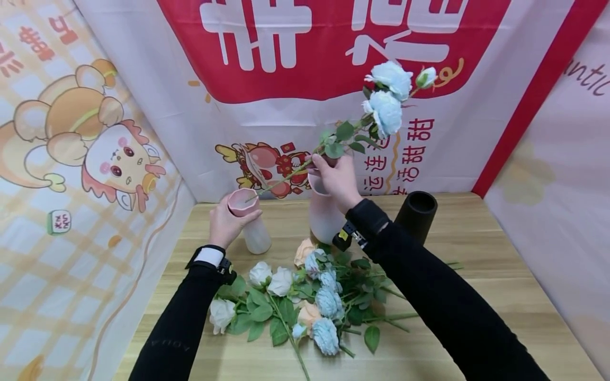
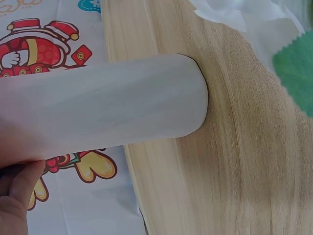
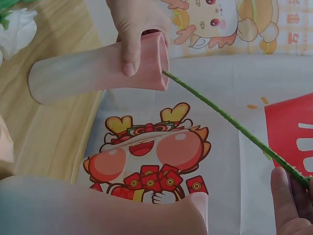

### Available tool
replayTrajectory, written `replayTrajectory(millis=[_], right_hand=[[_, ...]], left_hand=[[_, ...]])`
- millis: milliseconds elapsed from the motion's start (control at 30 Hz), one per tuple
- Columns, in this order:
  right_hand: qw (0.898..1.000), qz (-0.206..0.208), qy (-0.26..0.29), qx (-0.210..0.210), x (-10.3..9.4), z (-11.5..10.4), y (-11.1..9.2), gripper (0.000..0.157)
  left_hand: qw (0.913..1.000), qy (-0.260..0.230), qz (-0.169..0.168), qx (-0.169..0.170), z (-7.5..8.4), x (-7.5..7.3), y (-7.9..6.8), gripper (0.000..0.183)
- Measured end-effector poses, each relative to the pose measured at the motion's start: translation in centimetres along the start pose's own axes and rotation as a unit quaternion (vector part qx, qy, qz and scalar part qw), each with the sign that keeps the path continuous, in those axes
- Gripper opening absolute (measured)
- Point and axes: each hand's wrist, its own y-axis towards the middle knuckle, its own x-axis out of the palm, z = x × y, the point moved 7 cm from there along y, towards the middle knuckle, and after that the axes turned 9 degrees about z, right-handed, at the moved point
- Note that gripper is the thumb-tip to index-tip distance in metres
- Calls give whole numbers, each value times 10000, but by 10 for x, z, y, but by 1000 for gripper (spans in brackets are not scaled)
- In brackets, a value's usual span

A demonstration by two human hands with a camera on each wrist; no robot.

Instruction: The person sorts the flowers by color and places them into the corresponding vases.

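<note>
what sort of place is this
Probably a small staged booth, perhaps for flower arranging: printed sheets hang close round three sides of a wooden table, with loose flowers lying on it and vases behind them.

Around the wide pink-white vase (image 1: pixel 323 218): slim pink-white vase (image 1: pixel 256 233) at nine o'clock, black cylindrical vase (image 1: pixel 416 216) three, pastel leafy roses (image 1: pixel 329 302) six, perhaps touching.
</note>
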Motion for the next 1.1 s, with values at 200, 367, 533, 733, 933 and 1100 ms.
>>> replayTrajectory(millis=[200,367,533,733,933,1100], right_hand=[[9974,-577,-379,-181,24,9,7,23],[9936,-936,-505,-374,49,10,8,21],[9847,-1187,-1151,-547,74,10,9,17],[9613,-1459,-2185,-830,97,22,7,16],[9429,-1642,-2693,-1071,115,37,-4,28],[9238,-1968,-3056,-1200,130,48,-13,30]], left_hand=[[10000,-1,3,-24,0,0,-2,83],[9999,73,-82,-75,0,1,-3,86],[9999,106,-60,-77,0,1,-3,88],[9999,160,43,-38,-2,1,-4,88],[9999,124,-35,-58,-2,2,-4,88],[9998,91,-128,-146,-2,3,-2,88]])
